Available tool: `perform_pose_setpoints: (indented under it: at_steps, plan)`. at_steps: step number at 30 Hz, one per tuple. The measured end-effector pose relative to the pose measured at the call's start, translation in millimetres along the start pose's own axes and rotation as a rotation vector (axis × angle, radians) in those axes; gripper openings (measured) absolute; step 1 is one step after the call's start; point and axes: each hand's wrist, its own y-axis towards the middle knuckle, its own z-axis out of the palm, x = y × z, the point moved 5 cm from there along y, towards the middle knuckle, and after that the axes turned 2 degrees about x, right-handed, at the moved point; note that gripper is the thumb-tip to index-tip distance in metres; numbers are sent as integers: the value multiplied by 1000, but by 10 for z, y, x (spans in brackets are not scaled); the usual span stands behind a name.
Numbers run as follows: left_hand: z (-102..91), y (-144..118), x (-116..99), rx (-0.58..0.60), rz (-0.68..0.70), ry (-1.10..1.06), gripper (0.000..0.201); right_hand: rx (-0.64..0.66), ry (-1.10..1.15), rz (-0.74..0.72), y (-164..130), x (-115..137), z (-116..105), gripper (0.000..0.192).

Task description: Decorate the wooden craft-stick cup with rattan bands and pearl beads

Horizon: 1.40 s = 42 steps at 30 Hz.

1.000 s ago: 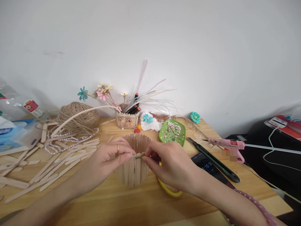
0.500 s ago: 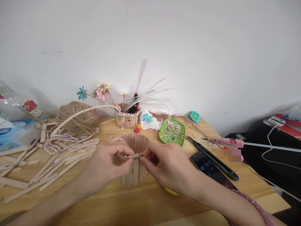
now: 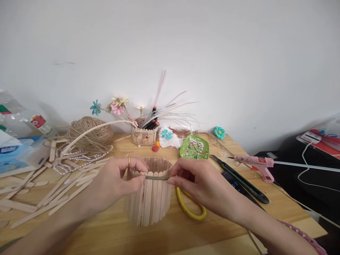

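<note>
A round cup of upright wooden craft sticks (image 3: 152, 203) stands on the table in front of me. Across its near rim runs a thin greyish-green strip (image 3: 157, 178), whose exact kind I cannot make out. My left hand (image 3: 119, 177), with a ring on one finger, pinches the strip's left end. At the other end, the fingers of my right hand (image 3: 196, 179) are closed on it by the cup's right side. A yellow looped handle (image 3: 199, 215) lies under my right hand, the rest of that tool hidden.
Loose craft sticks (image 3: 57, 193), bead strings (image 3: 62, 167) and a twine ball (image 3: 92, 132) lie left. Behind the cup are a small stick basket (image 3: 145, 137) and a green dish (image 3: 196, 150). A cutter knife (image 3: 243, 182), phone (image 3: 233, 182) and pink glue gun (image 3: 261, 164) lie right.
My hands have moved apart, showing more of the strip between them. The cup appears lower and closer to me. More of the yellow handle now shows.
</note>
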Motion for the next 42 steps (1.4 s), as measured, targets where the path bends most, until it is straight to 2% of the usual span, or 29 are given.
perform_pose_setpoints:
  at_steps: [11, 13, 16, 21, 25, 28, 38, 42]
  plan:
    - [-15, -21, -74, 69, 70, -49, 9, -26, 99, 56, -44, 5, -47, 7]
    - [-10, -24, -100, 85, 82, -70, 8, -11, 145, 63, -43, -22, -41, 14]
    - [1, -31, -143, 107, 107, -122, 6, 47, 261, 85, -25, -79, -12, 27]
    - [8, -32, -153, 152, 109, -181, 6, 218, 491, 162, 25, -183, 69, 25]
    - [18, -29, -157, 204, 85, -238, 12, 240, 555, 215, 33, -231, 80, 31]
    - [17, -25, -163, 179, 79, -270, 16, 228, 536, 223, 31, -236, 76, 32]
    - [71, -18, -117, 70, 29, -122, 19, 219, 462, 198, 64, -215, 89, 32]
    - [60, -3, -96, 65, 47, -119, 18, 219, 471, 202, 62, -237, 95, 34]
